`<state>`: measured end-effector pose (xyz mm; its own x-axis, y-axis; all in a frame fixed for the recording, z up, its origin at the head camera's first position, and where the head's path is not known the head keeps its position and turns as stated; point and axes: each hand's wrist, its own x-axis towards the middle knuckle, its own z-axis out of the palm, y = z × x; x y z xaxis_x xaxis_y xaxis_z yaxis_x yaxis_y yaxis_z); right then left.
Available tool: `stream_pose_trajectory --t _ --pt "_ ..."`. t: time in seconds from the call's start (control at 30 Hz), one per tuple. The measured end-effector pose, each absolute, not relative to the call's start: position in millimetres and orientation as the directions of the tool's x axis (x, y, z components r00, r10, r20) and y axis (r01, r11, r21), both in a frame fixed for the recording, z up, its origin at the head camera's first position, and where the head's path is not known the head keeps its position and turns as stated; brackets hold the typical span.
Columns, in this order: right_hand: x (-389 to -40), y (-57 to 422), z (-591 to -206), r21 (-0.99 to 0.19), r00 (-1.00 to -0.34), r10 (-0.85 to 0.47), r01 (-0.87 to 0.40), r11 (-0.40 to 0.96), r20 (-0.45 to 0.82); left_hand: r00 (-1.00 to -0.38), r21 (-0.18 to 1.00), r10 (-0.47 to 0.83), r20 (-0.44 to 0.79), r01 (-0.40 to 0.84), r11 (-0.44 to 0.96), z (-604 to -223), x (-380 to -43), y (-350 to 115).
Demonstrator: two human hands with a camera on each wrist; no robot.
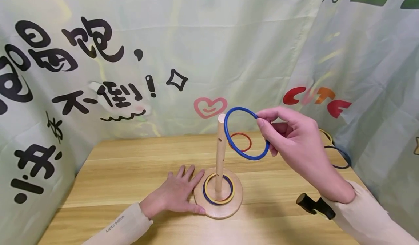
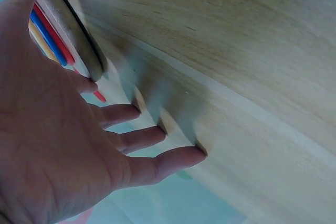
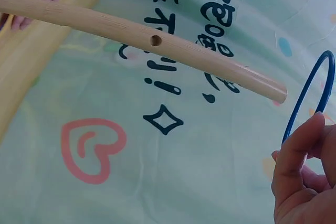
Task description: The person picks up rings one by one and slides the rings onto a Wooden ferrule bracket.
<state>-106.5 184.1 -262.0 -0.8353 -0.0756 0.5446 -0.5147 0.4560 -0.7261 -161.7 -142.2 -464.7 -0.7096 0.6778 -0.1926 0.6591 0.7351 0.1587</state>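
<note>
My right hand (image 1: 294,139) pinches a blue ring (image 1: 253,158) between thumb and fingers, holding it tilted just right of the top of a wooden post (image 1: 220,154). In the right wrist view, the ring (image 3: 299,107) is beyond the post's end. The post stands upright on a round wooden base (image 1: 217,212). Around its foot lie a yellow ring (image 1: 223,202) and a dark blue one; the left wrist view also shows a red ring (image 2: 54,34) there. With fingers spread, my left hand (image 1: 176,194) rests at the base's left edge, thumb at its front rim.
A red ring (image 1: 251,142) lies on the wooden table (image 1: 124,172) behind the post. Farther right are a yellow ring (image 1: 326,132) and a dark blue ring (image 1: 349,161), partly hidden by my right hand. A printed curtain (image 1: 255,56) hangs behind the table and along its sides.
</note>
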Motion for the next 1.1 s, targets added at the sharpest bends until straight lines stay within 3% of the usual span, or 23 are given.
stream_pose_trajectory --t 0.23,0.43,0.8,1.1 --pt "-117.4 172.3 -260.1 -0.7 -0.807 -0.121 -0.566 0.436 0.577 -0.714 0.159 0.67 -0.204 0.651 0.742 -464.5 -161.7 -142.0" --pt "-127.7 166.9 -269.6 -0.734 -0.835 -0.184 -0.546 0.405 0.519 -0.722 0.159 0.658 -0.214 0.639 0.753 -462.0 -161.5 -141.4" --pt "-140.1 161.4 -306.8 -0.752 -0.875 -0.269 -0.484 0.447 0.403 -0.722 0.157 0.664 -0.193 0.646 0.747 -462.0 -161.0 -141.4" --pt "-144.2 155.1 -349.8 -0.746 -0.871 -0.3 -0.489 0.451 0.389 -0.723 0.148 0.666 -0.182 0.65 0.745 -462.9 -160.9 -141.6"
